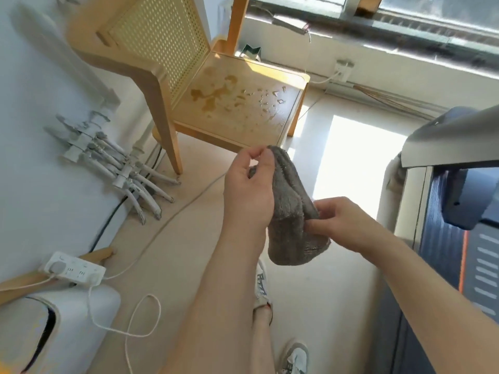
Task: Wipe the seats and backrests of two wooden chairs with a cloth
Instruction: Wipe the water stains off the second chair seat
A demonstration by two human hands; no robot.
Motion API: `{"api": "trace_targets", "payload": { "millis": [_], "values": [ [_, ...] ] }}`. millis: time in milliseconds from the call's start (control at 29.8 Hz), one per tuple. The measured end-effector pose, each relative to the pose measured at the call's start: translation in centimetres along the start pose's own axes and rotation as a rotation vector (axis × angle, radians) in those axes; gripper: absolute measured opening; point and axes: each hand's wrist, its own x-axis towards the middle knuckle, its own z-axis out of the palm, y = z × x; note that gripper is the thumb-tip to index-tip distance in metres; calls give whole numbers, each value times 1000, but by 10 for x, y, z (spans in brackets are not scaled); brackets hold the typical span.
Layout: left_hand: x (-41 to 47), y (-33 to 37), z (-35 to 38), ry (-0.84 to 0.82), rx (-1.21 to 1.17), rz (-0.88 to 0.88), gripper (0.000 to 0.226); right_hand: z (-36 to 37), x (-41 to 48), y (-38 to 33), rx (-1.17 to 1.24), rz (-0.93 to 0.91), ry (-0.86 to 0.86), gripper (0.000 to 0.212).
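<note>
Pinching folded, fuzzy grey cloth

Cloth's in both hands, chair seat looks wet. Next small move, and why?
Probably bring the grey fluffy cloth forward and down onto the light wooden chair seat. The left hand and right hand both pinch the cloth in the air, short of the chair, and brownish puddles and droplets lie unwiped on the seat.
</note>
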Motion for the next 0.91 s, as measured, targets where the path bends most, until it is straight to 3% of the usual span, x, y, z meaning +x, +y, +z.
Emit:
{"api": "trace_targets", "payload": {
  "millis": [134, 269, 403, 470, 538, 605, 639, 773, 907],
  "values": [
    [77, 17, 4, 43, 29, -70, 16, -25, 54, -20, 7, 132, -12, 15],
    [145, 27, 7, 118, 173, -83, 17, -61, 110, -38, -219, 98, -19, 26],
    [189, 31, 13, 66, 171, -260, 19, -94, 159, -43, -375, -63, 249, 18],
    [206, 28, 21, -42, 161, -366, 31, -111, 186, -49, -194, -27, 321, 13],
    [223, 25, 32, -210, 195, -466, 46, -127, 214, -58, 245, 122, 224, 7],
    [242, 20, 48, -355, 227, -534, 37, -141, 245, -66, 626, 243, 90, 10],
    [251, 17, 56, -385, 256, -553, 28, -147, 258, -69, 696, 268, 53, 12],
    [294, 3, 100, -252, 265, -537, 15, -181, 312, -81, 690, 285, 31, 12],
    [323, 0, 135, -96, 73, -535, 20, -214, 355, -84, 553, 325, -87, 40]
  ]
}}
